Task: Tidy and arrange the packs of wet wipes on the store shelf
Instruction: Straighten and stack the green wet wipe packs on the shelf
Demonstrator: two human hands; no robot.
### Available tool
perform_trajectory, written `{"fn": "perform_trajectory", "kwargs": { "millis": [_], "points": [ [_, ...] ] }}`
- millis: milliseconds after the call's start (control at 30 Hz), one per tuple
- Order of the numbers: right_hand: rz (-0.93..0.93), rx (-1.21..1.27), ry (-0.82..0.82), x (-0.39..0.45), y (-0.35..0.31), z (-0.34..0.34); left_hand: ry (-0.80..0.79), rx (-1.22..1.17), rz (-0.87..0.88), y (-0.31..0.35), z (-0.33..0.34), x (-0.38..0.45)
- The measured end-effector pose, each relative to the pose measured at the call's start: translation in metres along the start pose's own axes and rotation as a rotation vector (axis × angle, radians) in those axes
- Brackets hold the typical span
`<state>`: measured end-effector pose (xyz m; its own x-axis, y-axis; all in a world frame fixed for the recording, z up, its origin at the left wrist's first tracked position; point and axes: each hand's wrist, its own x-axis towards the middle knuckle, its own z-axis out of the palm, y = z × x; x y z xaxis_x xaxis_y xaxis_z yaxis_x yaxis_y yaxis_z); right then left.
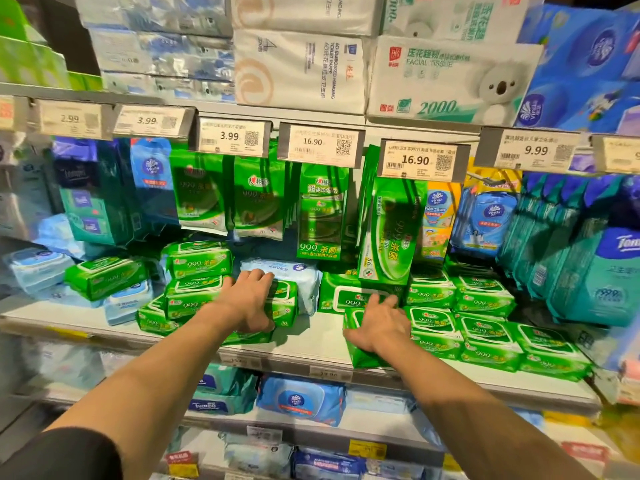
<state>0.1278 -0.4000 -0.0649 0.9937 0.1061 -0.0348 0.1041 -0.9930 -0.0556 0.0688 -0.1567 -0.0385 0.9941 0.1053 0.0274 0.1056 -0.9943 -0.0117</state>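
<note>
Green wet-wipe packs fill the middle shelf [308, 341]. My left hand [247, 303] grips a green pack [284, 301] at the right end of a leaning stack [194, 282] of green packs. A pale blue pack [287, 271] lies right behind that hand. My right hand [379, 323] lies flat on the left end of a green pack [363, 355] at the shelf's front edge, thumb down its side. Neat rows of green packs [485, 330] sit to the right of it. A tall green pack [391, 233] stands upright just behind my right hand.
Hanging green packs [204, 199] and price tags [320, 143] overhang the back of the shelf. Loose blue and green packs [104, 282] lie tilted at left. Teal packs [588, 271] crowd the right. Tissue bundles sit above, more wipes on the shelf below [301, 400].
</note>
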Motion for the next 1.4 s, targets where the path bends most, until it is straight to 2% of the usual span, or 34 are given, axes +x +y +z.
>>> {"fn": "perform_trajectory", "kwargs": {
  "millis": [133, 300, 367, 500, 567, 633, 800, 1000, 1200, 1400],
  "points": [
    [0.06, 0.104, -0.036, 0.002, 0.006, -0.01, -0.002, 0.021, 0.024, 0.005, 0.002, 0.004],
    [-0.016, 0.478, -0.153, -0.004, 0.017, -0.032, -0.008, 0.015, 0.048, 0.006, 0.0, 0.009],
    [-0.148, 0.392, -0.174, -0.005, 0.023, -0.033, -0.022, 0.026, 0.048, 0.006, 0.0, 0.011],
    [-0.504, -0.129, -0.2, 0.003, 0.031, -0.027, -0.042, 0.049, 0.044, 0.007, 0.0, 0.012],
    [-0.546, -0.152, -0.303, 0.009, 0.029, -0.019, -0.063, 0.049, 0.031, 0.006, 0.0, 0.011],
    [-0.604, -0.141, -0.327, 0.013, 0.024, -0.01, -0.077, 0.057, 0.022, 0.003, -0.002, 0.011],
    [-0.637, -0.03, -0.265, 0.016, 0.014, -0.001, -0.057, 0.063, -0.014, 0.0, -0.004, 0.01],
    [-0.647, -0.026, -0.008, 0.006, 0.025, 0.006, -0.019, -0.003, -0.005, 0.006, -0.005, 0.009],
    [-0.636, -0.047, 0.105, -0.007, 0.075, -0.012, 0.012, -0.068, 0.117, 0.047, 0.001, 0.011],
    [-0.506, -0.041, 0.141, -0.018, 0.159, -0.029, 0.004, -0.177, 0.212, 0.12, 0.012, 0.01]
  ]
}}
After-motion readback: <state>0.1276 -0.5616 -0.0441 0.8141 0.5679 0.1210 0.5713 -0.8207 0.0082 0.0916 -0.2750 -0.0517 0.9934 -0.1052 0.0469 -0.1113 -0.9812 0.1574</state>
